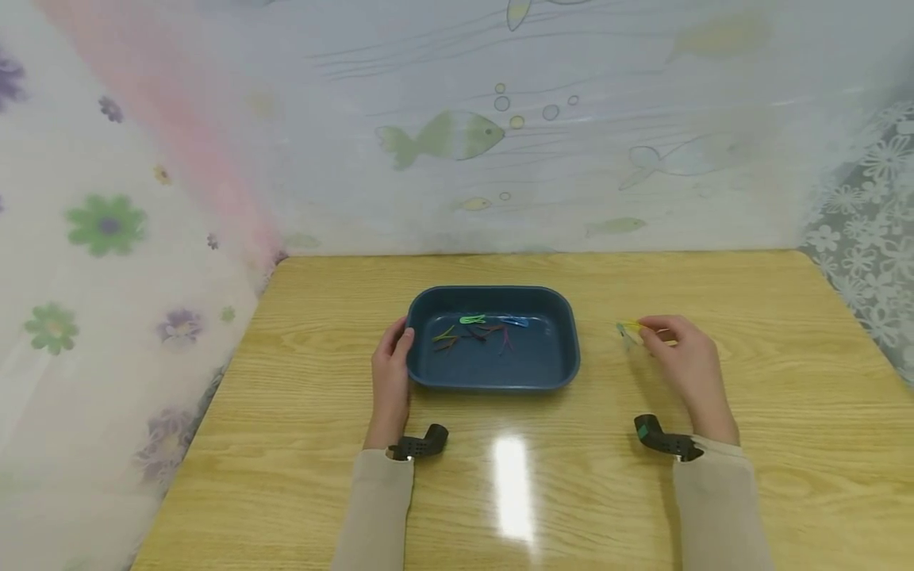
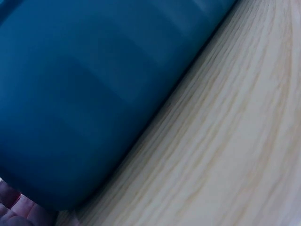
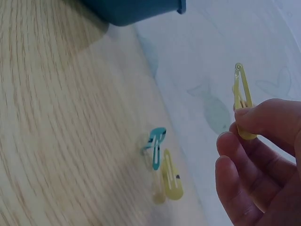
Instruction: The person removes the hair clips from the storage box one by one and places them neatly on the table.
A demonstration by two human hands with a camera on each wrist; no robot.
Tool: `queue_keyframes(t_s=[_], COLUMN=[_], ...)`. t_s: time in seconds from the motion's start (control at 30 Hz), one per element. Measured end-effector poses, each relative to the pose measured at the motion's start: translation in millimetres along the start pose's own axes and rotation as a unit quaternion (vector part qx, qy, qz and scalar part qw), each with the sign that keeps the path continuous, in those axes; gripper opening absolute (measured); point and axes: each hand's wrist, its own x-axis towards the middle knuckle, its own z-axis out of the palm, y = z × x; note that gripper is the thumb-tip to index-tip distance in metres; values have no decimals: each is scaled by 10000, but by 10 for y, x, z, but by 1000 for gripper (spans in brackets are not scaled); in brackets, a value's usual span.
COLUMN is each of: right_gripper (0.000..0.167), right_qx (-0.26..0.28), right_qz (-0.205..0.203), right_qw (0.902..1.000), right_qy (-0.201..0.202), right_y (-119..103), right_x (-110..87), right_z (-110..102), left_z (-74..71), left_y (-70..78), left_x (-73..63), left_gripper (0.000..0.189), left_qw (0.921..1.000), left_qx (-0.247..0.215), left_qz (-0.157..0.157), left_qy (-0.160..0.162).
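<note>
Between thumb and fingers, my right hand (image 1: 685, 361) pinches a yellow snap hair clip (image 3: 247, 133), raised over the table to the right of a blue basin (image 1: 493, 388). Beneath that hand, a teal hair clip (image 3: 160, 133) and another yellow hair clip (image 3: 174, 189) lie close together on the tabletop. My left hand (image 1: 391, 381) holds the basin's left end, thumb at the rim. Several clips lie inside the basin, among them a green clip (image 1: 471, 319), a blue clip (image 1: 516, 322) and a magenta clip (image 1: 506, 341). The left wrist view shows mostly basin wall.
A wooden table (image 1: 286, 444) carries everything. Behind it hangs a pale curtain (image 1: 557, 182) printed with fish, and a flowered one (image 1: 78, 301) hangs at the left. Each wrist wears a black camera mount.
</note>
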Motion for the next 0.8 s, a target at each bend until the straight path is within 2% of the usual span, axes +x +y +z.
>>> queue_keyframes(t_s=[0.3,0.6,0.8], right_gripper=[37,42,41], right_qx=[-13,-62,-33], right_qz=[309,692,802], right_qw=[9995,9972,9959], right_qy=[11,-289,-412], right_y=[110,217,273], right_x=[-6,-8,-14], right_z=[-44,-29,-19], left_z=[-2,3,6], left_y=[-1,4,16], left_x=[3,-3,-4], left_gripper=[38,38,40], left_qw=[10000,9999,9999], left_qx=[16,99,132], left_qz=[22,21,-10], left_qy=[-9,11,49])
